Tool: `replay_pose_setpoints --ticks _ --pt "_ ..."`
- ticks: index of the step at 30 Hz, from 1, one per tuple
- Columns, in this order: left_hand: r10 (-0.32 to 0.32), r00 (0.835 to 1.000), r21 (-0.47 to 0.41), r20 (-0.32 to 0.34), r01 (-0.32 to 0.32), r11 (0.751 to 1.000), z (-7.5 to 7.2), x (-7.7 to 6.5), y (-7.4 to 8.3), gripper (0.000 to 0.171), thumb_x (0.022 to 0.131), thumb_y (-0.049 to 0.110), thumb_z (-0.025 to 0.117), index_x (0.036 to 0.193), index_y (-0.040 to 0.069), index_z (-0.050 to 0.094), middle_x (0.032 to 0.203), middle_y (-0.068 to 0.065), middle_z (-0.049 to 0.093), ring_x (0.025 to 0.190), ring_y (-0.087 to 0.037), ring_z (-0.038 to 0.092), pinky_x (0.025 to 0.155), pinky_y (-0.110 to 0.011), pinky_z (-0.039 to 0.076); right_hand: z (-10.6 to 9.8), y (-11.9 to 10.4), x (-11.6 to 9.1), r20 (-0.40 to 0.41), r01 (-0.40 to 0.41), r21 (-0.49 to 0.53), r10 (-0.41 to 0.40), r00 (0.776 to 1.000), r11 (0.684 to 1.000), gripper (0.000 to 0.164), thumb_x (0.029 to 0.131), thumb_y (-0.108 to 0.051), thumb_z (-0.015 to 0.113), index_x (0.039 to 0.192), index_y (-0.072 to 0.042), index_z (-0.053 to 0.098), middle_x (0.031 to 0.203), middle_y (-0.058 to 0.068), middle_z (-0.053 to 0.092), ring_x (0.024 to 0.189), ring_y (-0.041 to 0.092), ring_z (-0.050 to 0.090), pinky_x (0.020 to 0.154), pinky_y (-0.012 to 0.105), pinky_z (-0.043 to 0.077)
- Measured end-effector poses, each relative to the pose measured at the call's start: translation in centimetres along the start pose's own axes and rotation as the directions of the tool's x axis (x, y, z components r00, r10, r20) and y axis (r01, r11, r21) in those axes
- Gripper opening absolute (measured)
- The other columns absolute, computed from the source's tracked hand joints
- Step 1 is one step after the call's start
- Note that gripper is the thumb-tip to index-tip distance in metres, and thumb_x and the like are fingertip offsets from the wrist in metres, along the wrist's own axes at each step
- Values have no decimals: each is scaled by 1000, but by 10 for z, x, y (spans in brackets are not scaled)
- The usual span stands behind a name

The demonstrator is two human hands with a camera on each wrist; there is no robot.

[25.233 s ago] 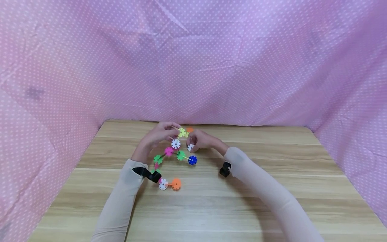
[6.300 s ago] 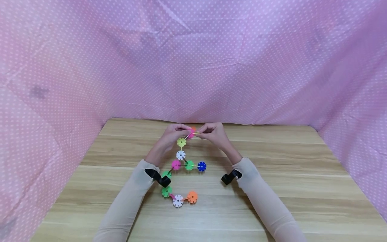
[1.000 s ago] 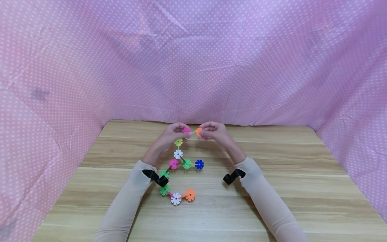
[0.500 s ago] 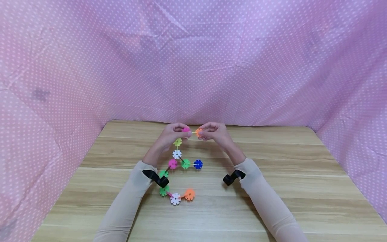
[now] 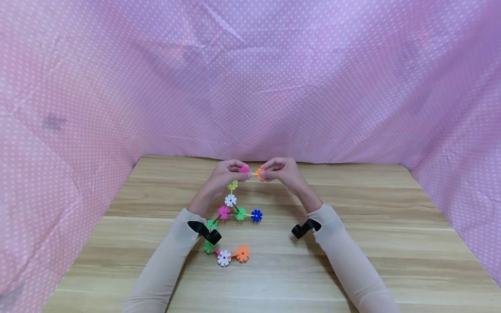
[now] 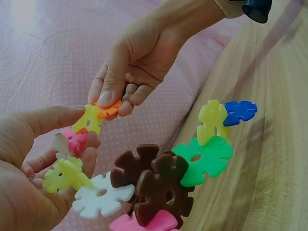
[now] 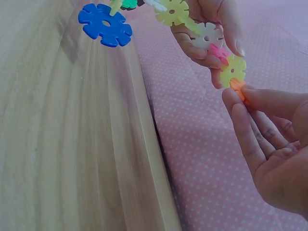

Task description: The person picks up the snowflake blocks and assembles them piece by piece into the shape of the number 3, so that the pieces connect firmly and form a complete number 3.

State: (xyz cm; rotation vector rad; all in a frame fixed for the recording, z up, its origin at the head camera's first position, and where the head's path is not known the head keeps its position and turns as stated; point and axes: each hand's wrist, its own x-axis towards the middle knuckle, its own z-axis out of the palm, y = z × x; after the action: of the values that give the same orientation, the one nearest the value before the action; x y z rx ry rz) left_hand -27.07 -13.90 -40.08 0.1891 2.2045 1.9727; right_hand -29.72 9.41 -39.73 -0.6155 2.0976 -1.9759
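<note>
In the head view my left hand (image 5: 221, 178) pinches a pink snowflake disc (image 5: 244, 170) at the far end of a chain of notched plastic discs. Opposite it, my right hand (image 5: 287, 174) pinches an orange snowflake disc (image 5: 259, 173) between thumb and fingers. A yellow disc (image 6: 88, 120) joins the pink and orange ones. From the left hand the chain runs toward the front through a yellow disc (image 5: 232, 184), a white disc (image 5: 231, 200) and a pink disc (image 5: 224, 212). A green disc (image 5: 240, 213) and a blue disc (image 5: 256, 215) branch rightward. Brown discs (image 6: 166, 192) show in the left wrist view.
The chain's near end, a white disc (image 5: 224, 258) and an orange disc (image 5: 242, 253), lies over the wooden table (image 5: 297, 274). Pink dotted cloth (image 5: 266, 87) hangs behind and at both sides. The left wrist camera (image 5: 213, 236) hides part of the chain.
Since the earliest frames, a pink disc, a yellow link and an orange disc have come onto the chain's far end. In the last half second both hands have shifted slightly right, still gripping.
</note>
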Motion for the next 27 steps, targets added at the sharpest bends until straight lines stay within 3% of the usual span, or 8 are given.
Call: replay_pose_setpoints --ticks 4,10,20,27 --pt "-7 1000 -7 -8 7 1000 0 -2 3 29 86 13 81 111 5 68 95 0 71 86 -14 67 86 -39 59 0 -1 0 -8 17 7 -17 1000 1000 21 88 6 74 105 16 68 86 7 79 72 16 76 71 33 65" --pt "-18 1000 -22 -19 18 1000 1 -4 7 30 86 13 80 113 5 68 98 0 70 90 -16 67 98 -48 56 1 0 -1 -11 40 36 -40 999 999 19 87 7 74 104 13 69 85 3 78 72 16 75 72 34 65" --pt "-24 999 -32 -44 23 999 3 -4 8 29 87 12 80 113 4 67 95 1 70 90 -15 67 94 -41 58 6 -3 -1 -45 65 9 -64 997 998 20 88 5 74 105 14 68 83 0 77 71 14 74 71 31 65" --pt "-22 998 -62 -52 19 998 5 -4 8 30 88 11 78 114 4 66 96 1 70 90 -13 67 102 -48 55 7 0 -2 -85 50 29 -47 995 998 22 88 3 75 106 14 68 85 2 77 72 13 74 70 28 64"
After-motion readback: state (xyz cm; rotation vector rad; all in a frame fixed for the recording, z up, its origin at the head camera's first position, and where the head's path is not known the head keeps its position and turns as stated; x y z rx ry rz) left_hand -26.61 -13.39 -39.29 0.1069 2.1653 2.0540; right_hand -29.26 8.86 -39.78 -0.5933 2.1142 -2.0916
